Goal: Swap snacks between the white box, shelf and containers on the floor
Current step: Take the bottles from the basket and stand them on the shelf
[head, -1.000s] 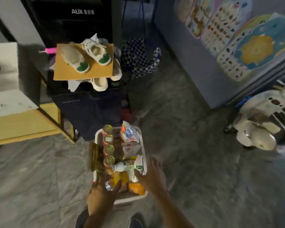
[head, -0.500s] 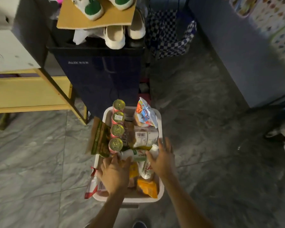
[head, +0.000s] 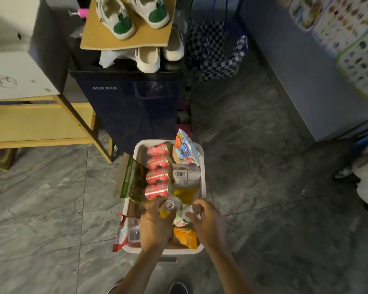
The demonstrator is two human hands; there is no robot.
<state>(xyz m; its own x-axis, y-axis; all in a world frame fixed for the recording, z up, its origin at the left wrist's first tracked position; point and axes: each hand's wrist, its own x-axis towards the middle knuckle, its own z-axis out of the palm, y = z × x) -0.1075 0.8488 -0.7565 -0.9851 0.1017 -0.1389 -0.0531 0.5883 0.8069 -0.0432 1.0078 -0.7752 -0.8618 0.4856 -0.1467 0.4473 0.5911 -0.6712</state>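
Down at ten o'clock, a white box point(head: 15, 75) is sitting on a wooden shelf point(head: 36, 122). Just to its right a dark appliance point(head: 132, 107) is standing, carrying shoes point(head: 115, 20) on a sheet of cardboard point(head: 149, 37). At the appliance's six o'clock side a white tub point(head: 204, 177) is resting on the grey floor point(head: 51, 209), packed with snacks. A green packet point(head: 132, 181) is leaning over the tub's nine o'clock rim, and a red and white packet point(head: 125, 232) is hanging over the rim at seven o'clock. Four pink cans point(head: 157, 172) are lying in a row along the nine o'clock side inside. The left grip point(head: 155, 223) is curling round a clear-capped bottle point(head: 169, 204) at the tub's six o'clock end. Just beside it, the right grip point(head: 206, 221) is pinching the top of a white and green bottle point(head: 182, 219). An orange packet point(head: 185, 237) is lying between the two wrists. At twelve o'clock in the tub a blue and orange packet point(head: 185, 151) is standing up, with a white jar point(head: 185, 176) at its six o'clock side.
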